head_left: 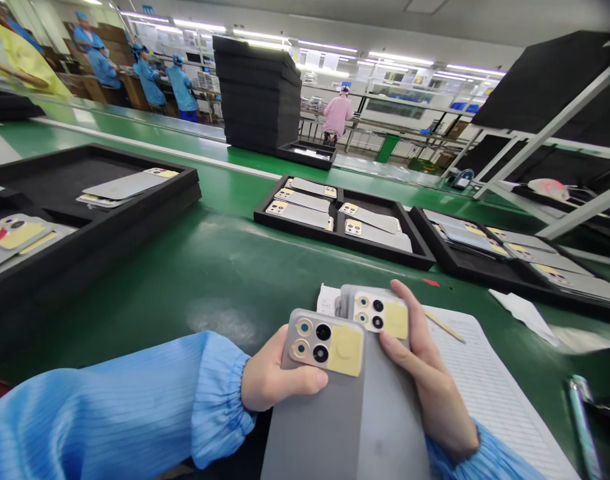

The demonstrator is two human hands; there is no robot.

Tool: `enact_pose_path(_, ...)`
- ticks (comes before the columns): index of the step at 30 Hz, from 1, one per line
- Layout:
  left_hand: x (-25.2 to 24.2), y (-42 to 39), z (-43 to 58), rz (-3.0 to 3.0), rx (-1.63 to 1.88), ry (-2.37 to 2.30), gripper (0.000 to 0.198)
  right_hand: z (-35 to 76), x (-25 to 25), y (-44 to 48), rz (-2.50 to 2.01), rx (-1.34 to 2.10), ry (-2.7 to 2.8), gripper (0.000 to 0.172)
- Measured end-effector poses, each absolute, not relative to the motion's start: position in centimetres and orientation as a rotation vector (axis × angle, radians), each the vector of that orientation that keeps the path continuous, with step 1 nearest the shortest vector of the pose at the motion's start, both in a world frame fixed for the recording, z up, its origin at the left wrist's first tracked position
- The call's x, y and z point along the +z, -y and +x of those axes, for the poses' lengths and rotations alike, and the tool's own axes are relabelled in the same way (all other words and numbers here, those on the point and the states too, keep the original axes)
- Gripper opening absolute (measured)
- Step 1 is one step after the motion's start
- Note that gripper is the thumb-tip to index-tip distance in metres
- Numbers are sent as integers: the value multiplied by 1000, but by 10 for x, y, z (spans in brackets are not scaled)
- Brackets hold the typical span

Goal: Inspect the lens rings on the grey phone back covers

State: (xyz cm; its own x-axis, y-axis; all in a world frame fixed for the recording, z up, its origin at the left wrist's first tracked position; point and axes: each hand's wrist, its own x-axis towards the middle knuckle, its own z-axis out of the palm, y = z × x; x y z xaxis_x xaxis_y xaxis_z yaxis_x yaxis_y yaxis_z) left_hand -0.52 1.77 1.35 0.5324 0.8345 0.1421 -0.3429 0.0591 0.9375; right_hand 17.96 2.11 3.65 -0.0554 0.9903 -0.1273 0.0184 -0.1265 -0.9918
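Note:
Two grey phone back covers, each with a camera panel of round lens rings and a yellow film patch, are held low in front of me. My left hand (269,380) is closed on the left phone back cover (312,417), its thumb lying across the face below the lenses. Around the right edge of the other phone back cover (392,407) wraps my right hand (429,373), thumb beside the camera panel. The left cover overlaps the right one in view. Behind the right cover, more grey edges show; how many pieces are there I cannot tell.
Black foam trays holding covers stand at the left (149,207), middle (342,247) and right (449,267). A tall stack of black trays (257,93) rises behind. Lined paper (479,373), a thin stick (445,327) and a pen (585,427) lie to the right. People work far off.

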Motion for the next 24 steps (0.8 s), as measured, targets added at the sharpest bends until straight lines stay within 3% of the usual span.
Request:
enact_pose_path(8,15,-17,-3,1327,955,-539,37,173,23,-12,-1261,1236,1321,59)
enact_pose_path(14,11,-19,-2,1360,968,-494,35,184,7,-14,-1257,1182,1620,28)
enact_pose_path(24,12,-23,0,1447,997,-438,40,179,9,-5,-1201,1252,1620,34)
